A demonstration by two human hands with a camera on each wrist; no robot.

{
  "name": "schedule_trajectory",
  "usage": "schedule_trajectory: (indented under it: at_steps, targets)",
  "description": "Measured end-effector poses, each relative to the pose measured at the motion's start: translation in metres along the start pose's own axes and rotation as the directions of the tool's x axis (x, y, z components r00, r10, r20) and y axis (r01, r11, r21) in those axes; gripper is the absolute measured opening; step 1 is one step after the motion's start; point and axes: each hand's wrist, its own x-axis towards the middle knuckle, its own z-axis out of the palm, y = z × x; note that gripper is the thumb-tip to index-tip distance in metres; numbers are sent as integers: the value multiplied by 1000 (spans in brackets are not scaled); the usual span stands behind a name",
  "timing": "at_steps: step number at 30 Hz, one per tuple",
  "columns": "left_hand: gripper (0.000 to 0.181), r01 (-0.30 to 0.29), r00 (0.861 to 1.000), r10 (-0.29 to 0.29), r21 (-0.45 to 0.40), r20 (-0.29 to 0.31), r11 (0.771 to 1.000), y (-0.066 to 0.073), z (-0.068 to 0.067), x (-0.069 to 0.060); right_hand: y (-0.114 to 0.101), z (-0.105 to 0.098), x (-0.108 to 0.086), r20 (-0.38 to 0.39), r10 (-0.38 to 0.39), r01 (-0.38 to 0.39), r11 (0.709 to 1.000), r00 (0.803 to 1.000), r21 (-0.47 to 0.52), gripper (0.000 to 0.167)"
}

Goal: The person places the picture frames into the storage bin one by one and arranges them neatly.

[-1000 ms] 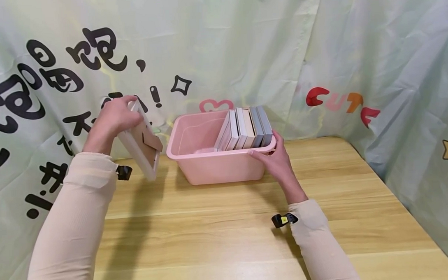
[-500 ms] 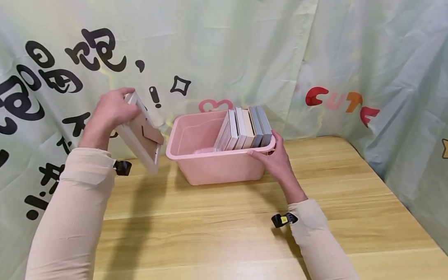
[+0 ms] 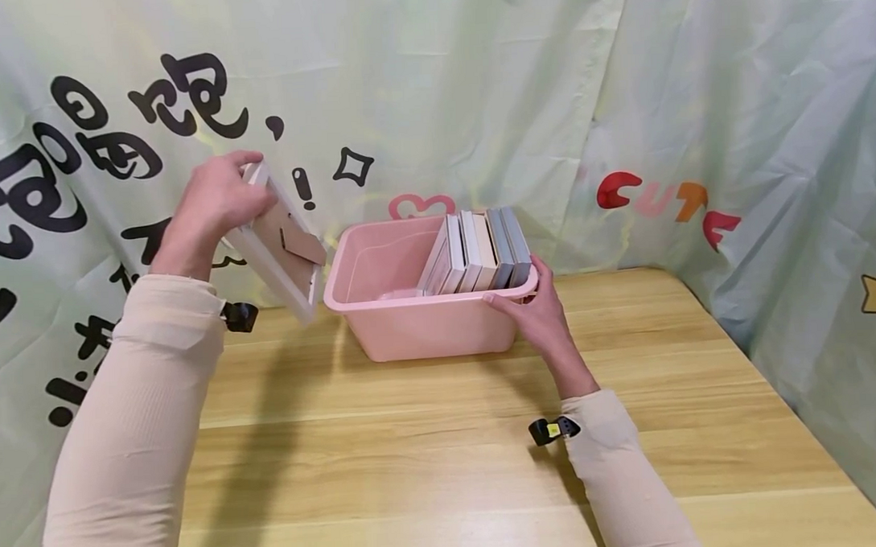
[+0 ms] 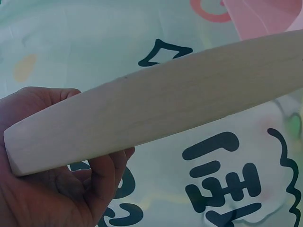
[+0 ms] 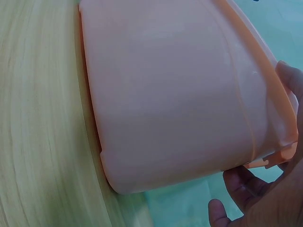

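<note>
My left hand [image 3: 218,197] grips a white picture frame [image 3: 267,259] by its upper end, left of a pink plastic bin [image 3: 433,330]. The frame hangs tilted above the table, its brown backing and fold-out stand facing right. In the left wrist view the frame's pale side edge [image 4: 156,106] crosses the picture, with curled fingers beneath it. My right hand [image 3: 544,318] holds the bin's front right corner; the right wrist view has the thumb on the rim and fingers below it. Several thin, flat pieces like frames [image 3: 473,252], white, cream and grey-blue, stand at the bin's right end.
The bin stands on a wooden table [image 3: 415,451] close to the back. A pale printed cloth [image 3: 475,87] hangs behind and at both sides. The table's right edge [image 3: 775,390] runs diagonally beside the cloth.
My left hand has lifted the picture frame a little, and the frame's lower end has swung slightly right, nearer the bin. My right hand and the bin stay in place.
</note>
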Motion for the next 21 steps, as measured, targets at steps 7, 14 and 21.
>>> schedule_trajectory:
  at_steps: [7,14,21]
  targets:
    - [80,1,999,-2,-8,-33,1000,10,-6,2,1,0,0,0,0,0,1000,1000,-11,109]
    - [87,16,1000,-16,-17,-25,1000,21,-11,3,1,0,1,-1,-2,2,1000,1000,-12,110]
    - [87,21,1000,-21,-45,-9,999,29,-10,3,0,0,1,-1,1,-1,1000,1000,-15,112]
